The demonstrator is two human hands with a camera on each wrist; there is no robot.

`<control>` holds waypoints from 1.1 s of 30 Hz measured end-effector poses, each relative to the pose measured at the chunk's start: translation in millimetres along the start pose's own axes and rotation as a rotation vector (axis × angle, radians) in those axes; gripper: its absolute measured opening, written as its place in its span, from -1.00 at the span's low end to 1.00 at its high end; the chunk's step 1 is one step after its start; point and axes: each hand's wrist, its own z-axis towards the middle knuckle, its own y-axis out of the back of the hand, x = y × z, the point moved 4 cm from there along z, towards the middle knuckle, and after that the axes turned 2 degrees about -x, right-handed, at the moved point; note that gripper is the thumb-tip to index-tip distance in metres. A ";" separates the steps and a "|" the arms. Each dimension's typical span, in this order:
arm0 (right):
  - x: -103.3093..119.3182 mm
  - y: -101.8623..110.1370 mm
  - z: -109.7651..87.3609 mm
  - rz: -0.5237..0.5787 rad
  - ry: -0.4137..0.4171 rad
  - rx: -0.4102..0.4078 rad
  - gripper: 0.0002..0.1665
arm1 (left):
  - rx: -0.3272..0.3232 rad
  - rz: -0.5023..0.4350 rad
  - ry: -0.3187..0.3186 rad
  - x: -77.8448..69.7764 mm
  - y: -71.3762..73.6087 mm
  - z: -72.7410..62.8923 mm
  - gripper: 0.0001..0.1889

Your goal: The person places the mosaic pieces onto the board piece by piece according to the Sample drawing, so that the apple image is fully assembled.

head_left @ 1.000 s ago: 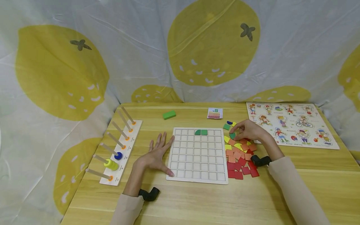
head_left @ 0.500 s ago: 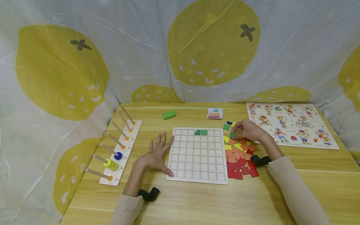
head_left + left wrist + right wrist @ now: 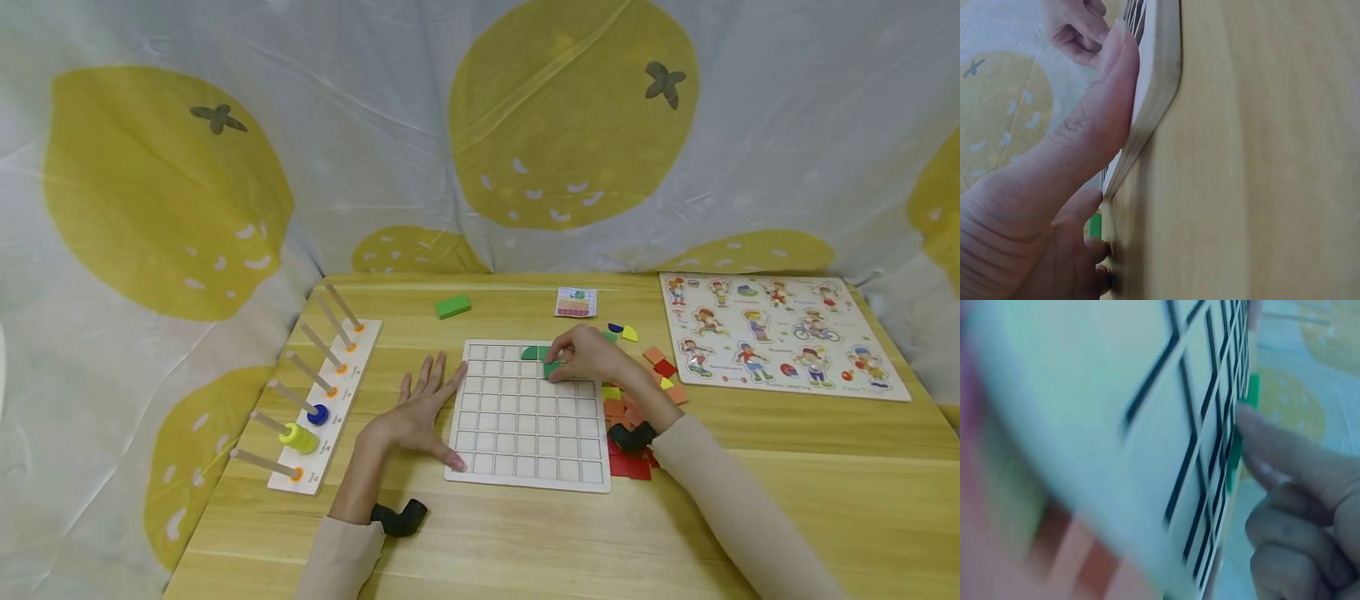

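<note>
My right hand pinches a green tile over the upper part of the white grid board. Just above it, a green tile with a rounded corner lies in the top row, beside another green tile partly behind the fingers. In the right wrist view, thumb and finger hold the green piece at the grid; whether it is seated I cannot tell. The left hand is spread along the board's left edge, its thumb resting on the near corner, its other fingers on the table.
Red, orange and yellow tiles are heaped right of the board, partly under the right forearm. A small pattern card and a green block lie behind it. A peg stand stands left; a picture puzzle lies far right.
My right hand has moved left from the tile heap to the board, carrying a green tile. The left hand has stayed in place.
</note>
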 end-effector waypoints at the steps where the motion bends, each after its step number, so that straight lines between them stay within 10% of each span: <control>1: 0.8 -2.3 1.3 0.000 -0.007 -0.007 -0.80 | -0.007 -0.020 -0.012 1.1 -0.8 0.4 0.63; 24: -1.7 -1.1 1.7 0.084 -0.086 -0.081 -0.81 | 0.022 0.080 0.044 -6.1 3.3 0.1 0.60; 33: -31.3 46.0 -19.8 0.039 -0.182 -0.258 -0.68 | 0.026 0.082 0.040 -5.9 2.1 0.3 0.60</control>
